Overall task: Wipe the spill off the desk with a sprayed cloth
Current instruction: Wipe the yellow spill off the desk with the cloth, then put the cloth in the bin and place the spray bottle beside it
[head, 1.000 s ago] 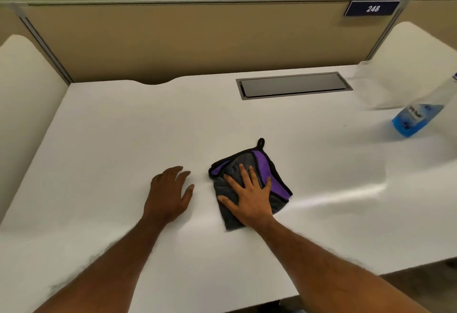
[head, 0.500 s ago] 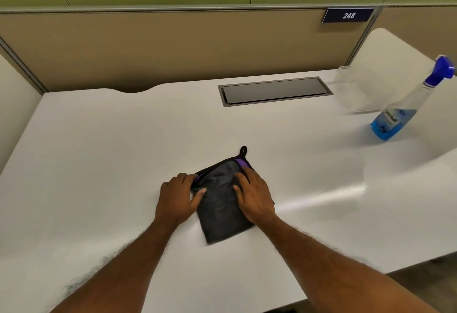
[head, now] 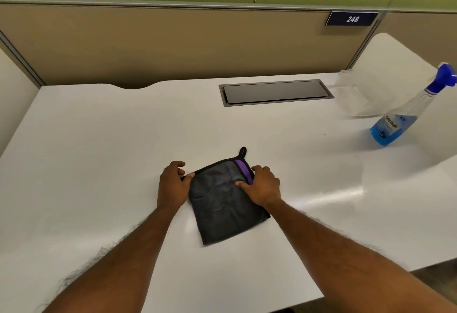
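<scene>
A dark grey cloth (head: 222,209) with a purple strip and a black hanging loop lies folded flat on the white desk (head: 99,152). My left hand (head: 173,185) pinches the cloth's far left corner between thumb and fingers. My right hand (head: 262,185) grips the far right edge by the purple strip, thumb on top. A spray bottle (head: 405,112) with blue liquid and a blue trigger head stands at the right, well away from both hands. No spill is visible on the desk.
A grey cable hatch (head: 274,92) is set into the desk at the back. A clear plastic container (head: 356,95) stands behind the bottle. A beige partition (head: 173,43) with a "248" plate closes the back. The desk's front edge runs lower right.
My left hand came over from the bare desk to the cloth. The cloth was folded so the grey side faces up, and both hands now grip its far corners.
</scene>
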Demonstrator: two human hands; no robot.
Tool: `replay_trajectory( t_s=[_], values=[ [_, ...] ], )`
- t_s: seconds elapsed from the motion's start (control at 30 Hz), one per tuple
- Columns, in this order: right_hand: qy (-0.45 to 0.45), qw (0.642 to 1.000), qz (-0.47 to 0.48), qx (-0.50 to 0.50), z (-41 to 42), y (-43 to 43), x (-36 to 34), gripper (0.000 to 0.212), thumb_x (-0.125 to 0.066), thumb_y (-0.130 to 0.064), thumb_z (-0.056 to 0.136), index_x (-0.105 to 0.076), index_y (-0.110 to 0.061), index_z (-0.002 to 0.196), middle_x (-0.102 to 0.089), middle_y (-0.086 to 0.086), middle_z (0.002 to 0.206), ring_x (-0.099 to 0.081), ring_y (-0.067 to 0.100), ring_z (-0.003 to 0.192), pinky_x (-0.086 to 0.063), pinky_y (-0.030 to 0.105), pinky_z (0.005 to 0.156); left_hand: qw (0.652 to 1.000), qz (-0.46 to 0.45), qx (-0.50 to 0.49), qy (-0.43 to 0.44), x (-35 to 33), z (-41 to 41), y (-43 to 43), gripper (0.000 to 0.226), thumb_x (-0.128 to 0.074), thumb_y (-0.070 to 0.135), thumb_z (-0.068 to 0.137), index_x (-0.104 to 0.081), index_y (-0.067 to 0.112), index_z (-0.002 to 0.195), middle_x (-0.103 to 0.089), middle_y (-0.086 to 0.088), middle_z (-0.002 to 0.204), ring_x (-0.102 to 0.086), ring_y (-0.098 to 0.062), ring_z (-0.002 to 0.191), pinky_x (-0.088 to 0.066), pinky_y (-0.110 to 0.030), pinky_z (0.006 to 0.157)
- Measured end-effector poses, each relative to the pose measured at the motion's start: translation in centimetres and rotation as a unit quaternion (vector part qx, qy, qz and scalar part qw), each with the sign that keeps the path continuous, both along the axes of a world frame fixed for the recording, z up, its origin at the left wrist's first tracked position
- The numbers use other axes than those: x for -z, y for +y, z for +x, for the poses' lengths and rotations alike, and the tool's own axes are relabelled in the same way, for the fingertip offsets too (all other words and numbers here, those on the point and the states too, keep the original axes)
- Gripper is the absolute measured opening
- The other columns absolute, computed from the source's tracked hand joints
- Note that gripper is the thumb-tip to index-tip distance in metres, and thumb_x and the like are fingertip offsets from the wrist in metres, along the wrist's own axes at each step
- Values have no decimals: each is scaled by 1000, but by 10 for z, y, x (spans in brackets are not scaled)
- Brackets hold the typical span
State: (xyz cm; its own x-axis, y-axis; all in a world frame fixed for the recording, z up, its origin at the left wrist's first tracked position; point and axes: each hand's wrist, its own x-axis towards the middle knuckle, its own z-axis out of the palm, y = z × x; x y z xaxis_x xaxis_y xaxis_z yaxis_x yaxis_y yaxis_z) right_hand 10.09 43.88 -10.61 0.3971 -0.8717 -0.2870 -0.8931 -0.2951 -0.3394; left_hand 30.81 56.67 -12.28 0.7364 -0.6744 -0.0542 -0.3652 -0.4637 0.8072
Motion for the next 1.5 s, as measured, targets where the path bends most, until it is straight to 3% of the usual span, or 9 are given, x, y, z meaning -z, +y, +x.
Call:
replay_trajectory(
  t_s=[0.23,0.43,0.63,0.73,0.87,1.0,1.1,1.3,1.5],
  values=[
    [-6,990,118,71,1,-10,-4,87,-67,-79,59,-56,-15,116,-64,6,112,-62,27,101,-51,42,91,994,97,-40,17,-4,-20,29,52,-66,51,84,-57,14,119,-71,-8,97,-66,-28,92,-51,-37,81],
    [-3,986,152,62,3,-7,0,83,-75,-67,62,-54,-14,122,-62,8,119,-59,29,107,-51,44,95,988,137,-40,60,-10,-57,37,71,-77,54,71,-48,19,126,-69,-8,111,-64,-32,104,-50,-38,85],
    [-169,962,191,96,-7,-2,-4,69,-84,-39,69,-53,-10,123,-62,9,120,-61,26,104,-54,36,90,987,48,-68,139,-21,-77,32,72,-79,22,78,-37,13,135,-61,4,77,-59,-19,77,-50,-35,84],
    [-283,927,200,143,-22,-3,-15,77,-90,-31,63,-43,-17,124,-58,9,122,-60,25,103,-53,26,77,978,-24,-92,187,-28,-73,31,74,-81,14,75,-36,15,134,-60,3,83,-60,-13,76,-53,-36,86],
    [-408,880,195,147,-39,-4,-38,80,-90,-21,63,-38,-28,123,-63,12,111,-64,22,96,-53,20,67,971,-126,-65,194,-47,-65,26,77,-84,10,71,-37,22,131,-58,-1,100,-64,-11,78,-49,-19,69],
    [-429,881,189,66,-59,-19,-67,70,-88,-11,65,-53,-26,123,-65,13,109,-66,28,97,-60,31,72,974,-186,43,121,-65,-55,17,69,-83,10,72,-44,28,126,-53,4,122,-67,-19,88,-56,-26,77],
    [-407,897,170,-11,-76,-35,-85,72,-87,-2,64,-57,-24,125,-63,7,118,-64,25,104,-59,29,78,973,-171,141,68,-85,-51,7,72,-86,10,68,-49,24,128,-54,14,128,-63,-12,101,-53,-16,80],
    [-333,938,16,-96,-97,-59,-112,69,-87,-6,60,-58,-30,118,-62,-15,115,-58,5,106,-48,10,84,958,-110,256,-69,-111,-55,-30,67,-85,9,67,-55,27,124,-66,13,108,-60,-2,100,-49,-13,81],
    [-264,950,-127,-105,-121,-89,-126,41,-87,-16,63,-66,-27,96,-64,-5,97,-54,15,90,-48,29,77,941,-67,271,-192,-135,-72,-73,56,-75,19,70,-59,26,123,-63,9,93,-46,-10,92,-40,-22,72]
  ],
)
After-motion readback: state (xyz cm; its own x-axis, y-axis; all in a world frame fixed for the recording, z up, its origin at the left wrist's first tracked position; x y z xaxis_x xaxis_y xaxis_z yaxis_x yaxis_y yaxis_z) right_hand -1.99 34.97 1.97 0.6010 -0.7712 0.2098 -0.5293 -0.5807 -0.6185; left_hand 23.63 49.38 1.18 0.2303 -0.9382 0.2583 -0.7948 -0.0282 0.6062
